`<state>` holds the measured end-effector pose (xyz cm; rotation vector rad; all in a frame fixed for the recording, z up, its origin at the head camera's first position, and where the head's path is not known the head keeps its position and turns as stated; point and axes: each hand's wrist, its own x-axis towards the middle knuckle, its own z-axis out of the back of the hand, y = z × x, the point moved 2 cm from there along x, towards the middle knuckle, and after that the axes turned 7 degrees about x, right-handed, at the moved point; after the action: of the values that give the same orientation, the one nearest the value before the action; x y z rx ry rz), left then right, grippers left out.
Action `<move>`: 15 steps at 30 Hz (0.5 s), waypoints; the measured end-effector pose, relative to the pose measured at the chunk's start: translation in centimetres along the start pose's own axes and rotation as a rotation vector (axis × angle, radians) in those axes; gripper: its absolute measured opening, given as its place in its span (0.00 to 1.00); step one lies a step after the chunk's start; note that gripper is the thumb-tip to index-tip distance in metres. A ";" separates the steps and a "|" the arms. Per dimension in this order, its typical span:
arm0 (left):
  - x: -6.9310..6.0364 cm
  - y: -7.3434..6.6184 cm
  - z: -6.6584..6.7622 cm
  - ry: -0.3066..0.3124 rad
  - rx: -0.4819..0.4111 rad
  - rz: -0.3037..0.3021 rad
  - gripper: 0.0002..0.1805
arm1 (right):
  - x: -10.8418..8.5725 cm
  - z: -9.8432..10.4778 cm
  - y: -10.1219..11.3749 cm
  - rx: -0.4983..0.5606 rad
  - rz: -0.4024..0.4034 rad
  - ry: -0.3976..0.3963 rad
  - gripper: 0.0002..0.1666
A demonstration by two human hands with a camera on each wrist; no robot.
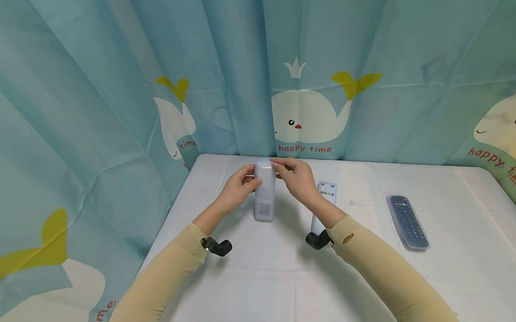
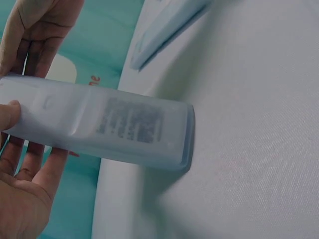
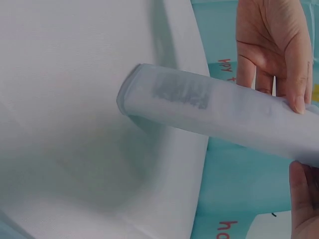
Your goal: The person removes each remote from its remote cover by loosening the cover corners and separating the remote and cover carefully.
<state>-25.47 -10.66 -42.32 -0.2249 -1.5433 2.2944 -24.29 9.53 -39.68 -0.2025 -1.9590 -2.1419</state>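
A remote control (image 1: 265, 194) in a translucent sleeve is held up on end, its back facing me and its lower end on the table. My left hand (image 1: 235, 190) grips its left edge, thumb across the back and fingers behind, as the left wrist view also shows. At the upper right corner, my right hand (image 1: 299, 179) pinches the sleeve, with the index finger along the top end. Blurred printing shows through near the remote's lower end (image 2: 132, 122). In the right wrist view, the right hand (image 3: 305, 199) is mostly cut off by the frame edge.
A white remote (image 1: 327, 191) lies partly under my right forearm. Farther right lies a dark remote (image 1: 408, 222), also in a clear sleeve. The white-covered table (image 1: 254, 284) meets a blue-green curtain (image 1: 237, 62) at its back and left. Each wrist wears a black camera mount (image 1: 218, 246).
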 end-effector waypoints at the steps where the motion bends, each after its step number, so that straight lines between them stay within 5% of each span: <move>1: 0.0 0.0 0.0 0.002 -0.003 0.001 0.28 | 0.1 0.0 0.0 0.007 -0.008 0.006 0.17; 15: -0.3 0.3 0.3 0.022 -0.014 -0.002 0.28 | 1.0 0.2 -0.7 0.097 -0.175 0.056 0.20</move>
<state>-25.31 -11.10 -42.50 -0.2518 -1.5479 2.2730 -25.44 9.67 -40.09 0.0475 -2.1123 -2.1222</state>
